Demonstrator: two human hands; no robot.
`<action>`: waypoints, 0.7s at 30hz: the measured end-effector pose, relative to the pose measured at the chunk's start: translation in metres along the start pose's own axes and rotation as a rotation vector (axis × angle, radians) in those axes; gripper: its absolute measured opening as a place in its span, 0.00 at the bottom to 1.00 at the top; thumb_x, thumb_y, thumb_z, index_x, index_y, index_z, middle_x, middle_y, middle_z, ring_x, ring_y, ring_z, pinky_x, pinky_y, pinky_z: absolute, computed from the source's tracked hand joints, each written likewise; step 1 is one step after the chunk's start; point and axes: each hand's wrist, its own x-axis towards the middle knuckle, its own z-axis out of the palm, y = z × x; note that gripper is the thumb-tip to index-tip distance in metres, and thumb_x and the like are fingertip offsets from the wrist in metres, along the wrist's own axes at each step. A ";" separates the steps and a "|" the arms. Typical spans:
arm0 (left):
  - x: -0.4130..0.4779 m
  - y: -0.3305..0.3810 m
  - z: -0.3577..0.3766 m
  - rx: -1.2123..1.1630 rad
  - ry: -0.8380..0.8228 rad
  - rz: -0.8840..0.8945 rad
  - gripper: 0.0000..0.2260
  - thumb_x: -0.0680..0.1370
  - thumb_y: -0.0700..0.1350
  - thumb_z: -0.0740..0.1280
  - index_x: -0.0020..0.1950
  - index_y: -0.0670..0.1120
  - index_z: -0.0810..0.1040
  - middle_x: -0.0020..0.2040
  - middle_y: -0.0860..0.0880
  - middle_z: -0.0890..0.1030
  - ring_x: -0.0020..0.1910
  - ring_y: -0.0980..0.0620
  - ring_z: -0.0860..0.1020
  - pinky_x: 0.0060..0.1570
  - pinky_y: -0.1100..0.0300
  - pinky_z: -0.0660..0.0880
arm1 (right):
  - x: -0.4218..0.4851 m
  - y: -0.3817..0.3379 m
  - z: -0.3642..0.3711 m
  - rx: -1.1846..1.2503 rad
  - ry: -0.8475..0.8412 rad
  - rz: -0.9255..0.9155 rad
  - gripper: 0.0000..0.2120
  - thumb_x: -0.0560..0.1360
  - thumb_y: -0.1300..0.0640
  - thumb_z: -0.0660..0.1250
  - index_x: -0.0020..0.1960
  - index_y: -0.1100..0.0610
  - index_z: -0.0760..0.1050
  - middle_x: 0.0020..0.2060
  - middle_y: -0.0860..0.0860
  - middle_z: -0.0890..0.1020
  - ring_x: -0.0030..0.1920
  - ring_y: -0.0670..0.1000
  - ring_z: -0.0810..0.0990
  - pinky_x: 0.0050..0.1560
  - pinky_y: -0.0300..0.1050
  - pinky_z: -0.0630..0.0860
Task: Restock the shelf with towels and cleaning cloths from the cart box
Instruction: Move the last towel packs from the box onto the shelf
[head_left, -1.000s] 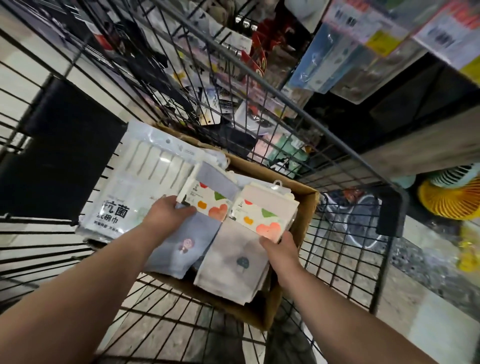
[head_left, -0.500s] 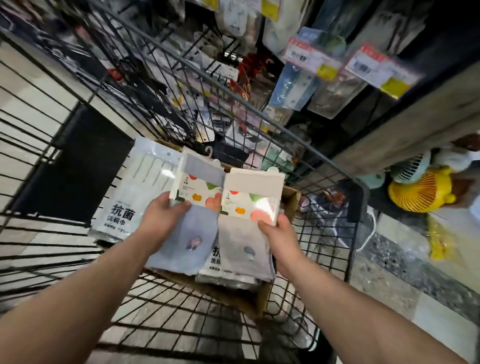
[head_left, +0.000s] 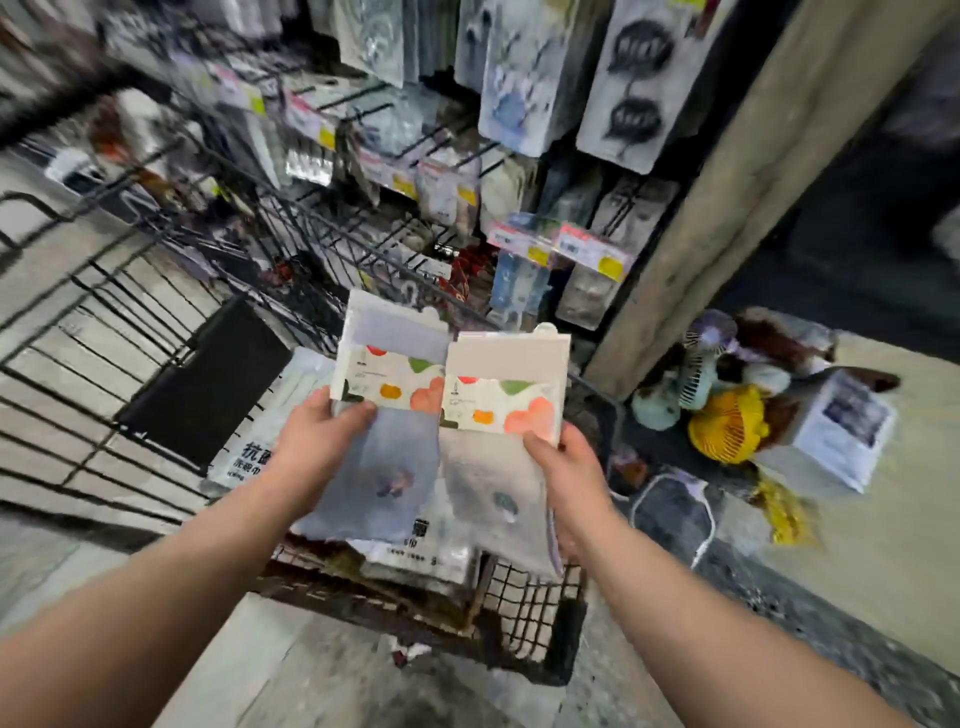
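Note:
My left hand grips a pack of blue-grey cloths with a fruit-print card band across it. A matching beige cloth pack is held by my right hand. Both packs are side by side, raised above the cart. Beneath them lies the cardboard box, mostly hidden, with white packs inside. A large white cloth pack with black lettering pokes out at the left. The shelf with hanging packs and price tags rises ahead.
The black wire cart spreads left and below my arms. A beige pillar stands right of the shelf. On the floor at the right lie a yellow fan, other small fans and a white box.
Both hands have lifted the two cloth packs up and out of the box toward the shelf. My view has swung upward, showing more of the hanging display.

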 end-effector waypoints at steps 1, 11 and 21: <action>-0.014 0.008 0.006 -0.007 -0.018 0.027 0.07 0.78 0.41 0.65 0.56 0.46 0.76 0.52 0.43 0.82 0.50 0.43 0.80 0.54 0.48 0.76 | -0.013 -0.006 -0.014 0.020 0.014 -0.032 0.07 0.76 0.62 0.65 0.49 0.50 0.74 0.54 0.57 0.81 0.55 0.58 0.80 0.60 0.56 0.75; -0.177 0.075 0.118 -0.181 -0.236 0.238 0.04 0.76 0.39 0.67 0.43 0.47 0.79 0.43 0.47 0.82 0.40 0.50 0.79 0.44 0.57 0.75 | -0.164 -0.036 -0.201 0.223 0.205 -0.275 0.07 0.76 0.62 0.65 0.53 0.55 0.77 0.52 0.57 0.83 0.50 0.57 0.82 0.56 0.54 0.78; -0.320 0.137 0.242 -0.313 -0.574 0.283 0.06 0.77 0.37 0.65 0.54 0.40 0.77 0.49 0.41 0.83 0.43 0.44 0.81 0.46 0.52 0.78 | -0.297 -0.057 -0.373 0.296 0.467 -0.424 0.05 0.75 0.61 0.67 0.51 0.59 0.76 0.48 0.60 0.83 0.49 0.60 0.82 0.59 0.61 0.75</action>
